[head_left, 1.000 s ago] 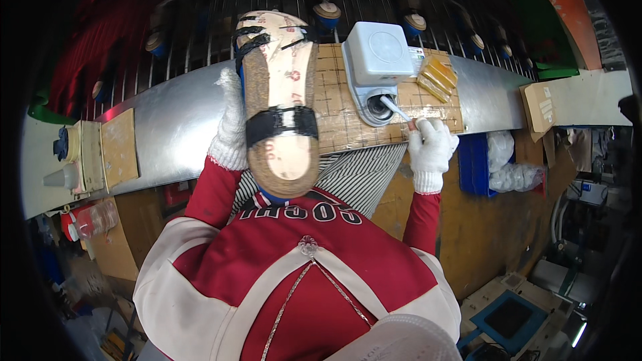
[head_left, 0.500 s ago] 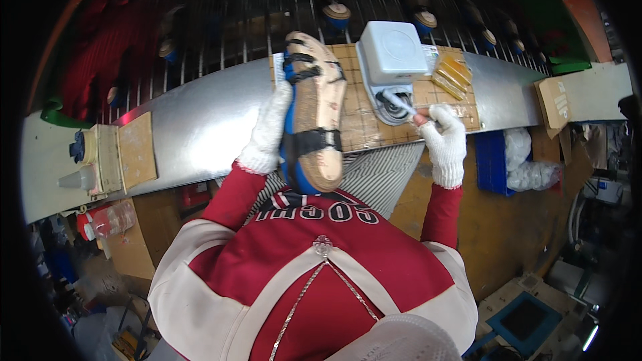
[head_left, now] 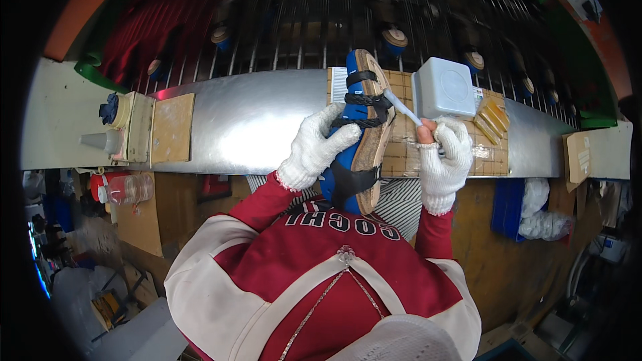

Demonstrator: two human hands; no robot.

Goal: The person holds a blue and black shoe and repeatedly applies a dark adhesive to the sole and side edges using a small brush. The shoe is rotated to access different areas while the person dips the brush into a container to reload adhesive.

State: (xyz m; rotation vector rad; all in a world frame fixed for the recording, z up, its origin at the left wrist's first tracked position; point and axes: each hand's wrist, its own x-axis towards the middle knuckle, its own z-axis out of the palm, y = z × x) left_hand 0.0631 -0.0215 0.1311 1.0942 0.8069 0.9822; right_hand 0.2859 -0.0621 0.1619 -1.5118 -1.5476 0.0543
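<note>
In the head view, a strapped sandal (head_left: 371,154) is being gripped by the left hand (head_left: 319,147), a white stick (head_left: 403,108) pinched by the right hand (head_left: 447,160). Below the fingers a metal table (head_left: 247,113) is being seen; beyond them, metal rods (head_left: 300,50) and a printed label (head_left: 339,83).

Sandal (head_left: 372,148) L of box (head_left: 444,87)
</note>
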